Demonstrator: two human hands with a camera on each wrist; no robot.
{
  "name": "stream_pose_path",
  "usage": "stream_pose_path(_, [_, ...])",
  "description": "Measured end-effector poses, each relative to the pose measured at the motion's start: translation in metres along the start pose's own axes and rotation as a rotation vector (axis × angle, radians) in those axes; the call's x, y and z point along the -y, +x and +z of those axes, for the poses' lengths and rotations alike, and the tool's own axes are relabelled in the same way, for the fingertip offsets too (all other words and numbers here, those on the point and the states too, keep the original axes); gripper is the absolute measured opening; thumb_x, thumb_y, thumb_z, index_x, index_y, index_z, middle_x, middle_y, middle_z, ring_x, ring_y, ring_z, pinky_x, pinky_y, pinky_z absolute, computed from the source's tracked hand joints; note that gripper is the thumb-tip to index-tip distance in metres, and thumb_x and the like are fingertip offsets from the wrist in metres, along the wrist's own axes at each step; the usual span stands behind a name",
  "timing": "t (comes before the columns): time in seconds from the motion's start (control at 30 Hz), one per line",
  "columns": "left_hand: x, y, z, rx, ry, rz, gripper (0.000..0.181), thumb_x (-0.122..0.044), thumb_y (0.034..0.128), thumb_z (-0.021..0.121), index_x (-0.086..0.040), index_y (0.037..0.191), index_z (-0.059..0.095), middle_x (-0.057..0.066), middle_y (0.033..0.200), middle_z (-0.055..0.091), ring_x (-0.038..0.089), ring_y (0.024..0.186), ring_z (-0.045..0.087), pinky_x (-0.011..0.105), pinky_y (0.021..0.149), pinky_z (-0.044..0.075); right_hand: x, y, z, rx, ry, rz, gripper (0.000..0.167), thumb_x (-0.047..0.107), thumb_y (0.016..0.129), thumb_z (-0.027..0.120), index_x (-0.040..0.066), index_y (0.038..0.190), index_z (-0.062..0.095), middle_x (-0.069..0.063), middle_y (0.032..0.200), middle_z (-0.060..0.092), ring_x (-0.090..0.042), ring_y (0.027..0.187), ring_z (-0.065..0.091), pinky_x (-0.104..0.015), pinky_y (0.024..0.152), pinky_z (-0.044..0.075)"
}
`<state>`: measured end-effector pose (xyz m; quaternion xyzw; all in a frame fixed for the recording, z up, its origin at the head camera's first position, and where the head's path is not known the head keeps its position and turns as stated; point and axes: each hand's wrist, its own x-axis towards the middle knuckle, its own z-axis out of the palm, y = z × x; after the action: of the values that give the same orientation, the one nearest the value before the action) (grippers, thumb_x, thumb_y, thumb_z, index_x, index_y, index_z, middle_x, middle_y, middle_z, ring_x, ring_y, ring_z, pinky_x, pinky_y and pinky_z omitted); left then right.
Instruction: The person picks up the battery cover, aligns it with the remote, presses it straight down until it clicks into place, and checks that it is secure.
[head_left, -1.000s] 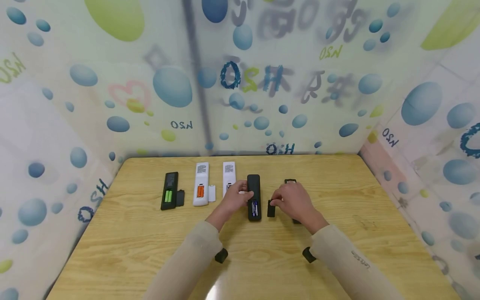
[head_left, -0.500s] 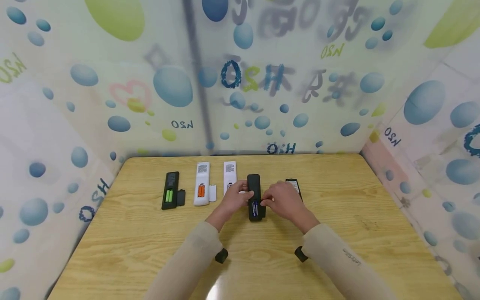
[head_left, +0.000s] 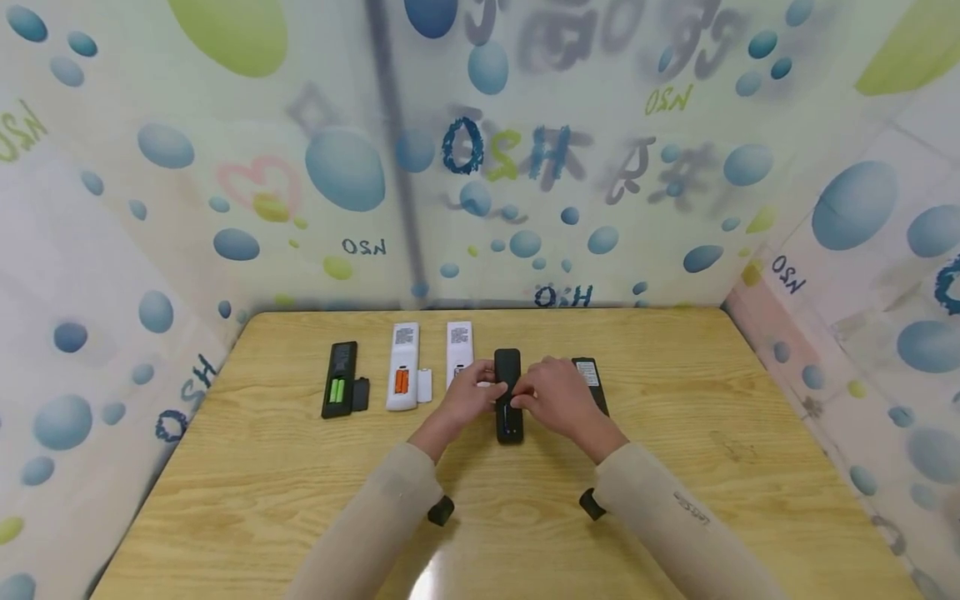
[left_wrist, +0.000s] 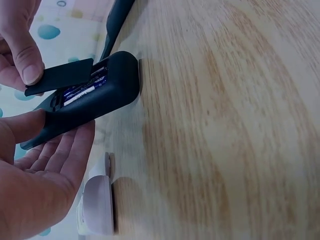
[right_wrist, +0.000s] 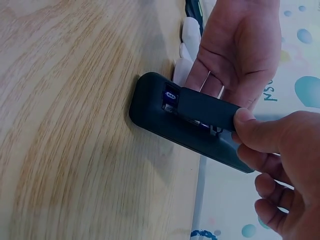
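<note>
- One black remote (head_left: 342, 358) far left on the desk (head_left: 750, 467), back up. Green batteries (head_left: 337, 391) in its bay; black cover (head_left: 361, 394) off, lying just beside. Loading looks done, closing not.
- Next, first white remote (head_left: 403, 348), also back up. Orange batteries (head_left: 402, 382) in; white cover (head_left: 424, 386) beside its right edge. Same stage, by my reading.
- Second white remote (head_left: 460, 336): lower part behind the left hand (head_left: 468, 393); contents of bay and whereabouts of cover cannot be told.
- Held remote (head_left: 507, 365), middle of the row, tilted with its back up. Left hand clamped round it, thumb along one side, fingers beneath. Lower end close to the desk; contact uncertain. Blue-and-silver batteries (left_wrist: 84, 92) sit in the bay, so loading appears finished.
- Held remote's cover (left_wrist: 60, 77): pinched at one end by the right hand (head_left: 561, 393), thumb on top. It lies aslant over the bay, battery showing past its edge. Judged partway through the closing step; lining up and seating remain.
- Hands close together, both occupied.
- Rightmost remote (head_left: 588, 373), black, pale label up, partly behind the right hand. Bay hidden; its stage cannot be told.
</note>
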<state>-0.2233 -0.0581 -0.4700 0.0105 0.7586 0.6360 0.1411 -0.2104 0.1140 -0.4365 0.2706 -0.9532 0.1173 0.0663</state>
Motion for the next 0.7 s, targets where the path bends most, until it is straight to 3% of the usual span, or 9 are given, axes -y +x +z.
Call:
stream_pose_path(0.4, [0.002,0.001,-0.001,0.002,0.003,0.005,0.036,-0.009,0.0959,0.059,-0.002,0.131,0.054,0.019,0.12,0.06,0.023,0.096,0.063,0.038,0.078,0.06,0.003,0.003,0.007,0.024,-0.035,0.024,0.012,0.036,0.084,0.075,0.026,0.089,0.079,0.011,0.078,0.068,-0.012,0.075,0.051,-0.035,0.077,0.046])
stream_pose_path(0.7, [0.005,0.002,-0.002,0.0,-0.01,-0.002,0.036,-0.009,0.0963,0.059,-0.003,0.131,0.053,0.019,0.12,0.059,0.025,0.1,0.062,0.039,0.078,0.06,0.002,-0.004,0.019,-0.086,-0.081,-0.047,0.012,0.036,0.083,0.076,0.024,0.086,0.078,0.008,0.079,0.068,-0.014,0.075,0.052,-0.036,0.078,0.046])
